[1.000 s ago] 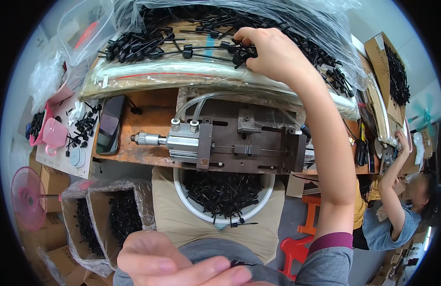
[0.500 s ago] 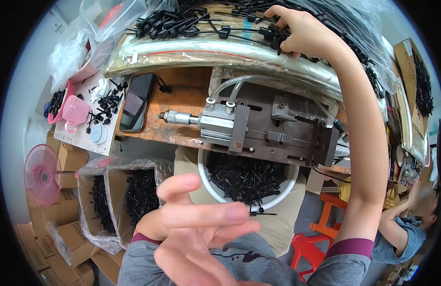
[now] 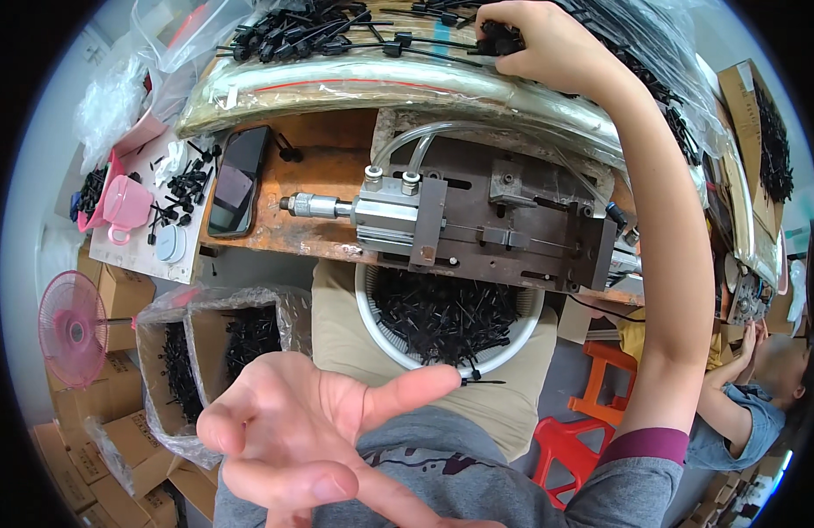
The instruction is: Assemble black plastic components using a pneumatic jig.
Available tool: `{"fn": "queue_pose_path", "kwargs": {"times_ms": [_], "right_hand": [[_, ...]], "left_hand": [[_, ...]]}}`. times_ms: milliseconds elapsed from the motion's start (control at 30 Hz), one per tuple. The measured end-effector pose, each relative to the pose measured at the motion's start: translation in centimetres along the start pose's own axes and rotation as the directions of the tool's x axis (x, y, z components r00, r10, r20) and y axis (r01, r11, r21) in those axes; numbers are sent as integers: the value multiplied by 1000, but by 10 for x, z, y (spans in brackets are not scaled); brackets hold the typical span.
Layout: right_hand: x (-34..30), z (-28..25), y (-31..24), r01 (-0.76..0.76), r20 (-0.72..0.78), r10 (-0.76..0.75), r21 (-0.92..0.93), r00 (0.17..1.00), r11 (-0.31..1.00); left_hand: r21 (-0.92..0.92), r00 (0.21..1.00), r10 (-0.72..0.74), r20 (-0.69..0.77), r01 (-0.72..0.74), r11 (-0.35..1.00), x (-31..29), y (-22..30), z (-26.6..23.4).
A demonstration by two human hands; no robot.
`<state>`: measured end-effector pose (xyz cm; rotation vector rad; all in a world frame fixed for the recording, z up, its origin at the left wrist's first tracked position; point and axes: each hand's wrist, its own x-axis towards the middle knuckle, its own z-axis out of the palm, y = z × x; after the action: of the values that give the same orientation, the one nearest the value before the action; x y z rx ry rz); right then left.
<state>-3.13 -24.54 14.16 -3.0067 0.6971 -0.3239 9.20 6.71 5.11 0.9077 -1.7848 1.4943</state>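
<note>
My right hand (image 3: 552, 48) reaches to the far edge of the bench, its fingers curled round a small bunch of black stemmed plastic parts (image 3: 500, 39). A larger pile of the same parts (image 3: 293, 35) lies left of it, on plastic sheeting. Close to the camera, my left hand (image 3: 306, 431) is held palm up above my lap, fingers spread and nothing in it. Beyond that hand, a white basket (image 3: 361, 321) full of black parts sits on my lap. A metal fixture with an air cylinder (image 3: 385, 224) is fixed to the bench between the basket and the pile.
A phone (image 3: 238, 180), a pink cup (image 3: 127, 201) and a round white case (image 3: 171, 244) lie at the left. Below them are plastic-lined cartons (image 3: 191, 343) and a pink fan (image 3: 73, 329). Stools (image 3: 570, 453) and another person (image 3: 741, 414) are on the right.
My right fingers have closed further round the black parts. My left hand has shifted left and turned, its palm now facing up. The whole view has shifted slightly.
</note>
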Motion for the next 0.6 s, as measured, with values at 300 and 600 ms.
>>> {"fn": "queue_pose_path", "kwargs": {"times_ms": [300, 600], "right_hand": [[-11, -5, -3, -133, -293, 290, 456, 911, 880], [-27, -16, -22, -103, -308, 418, 688, 855, 718]], "left_hand": [[107, 980, -190, 59, 183, 977, -6, 16, -32], [-3, 876, -420, 237, 433, 901, 34, 36, -43]]}}
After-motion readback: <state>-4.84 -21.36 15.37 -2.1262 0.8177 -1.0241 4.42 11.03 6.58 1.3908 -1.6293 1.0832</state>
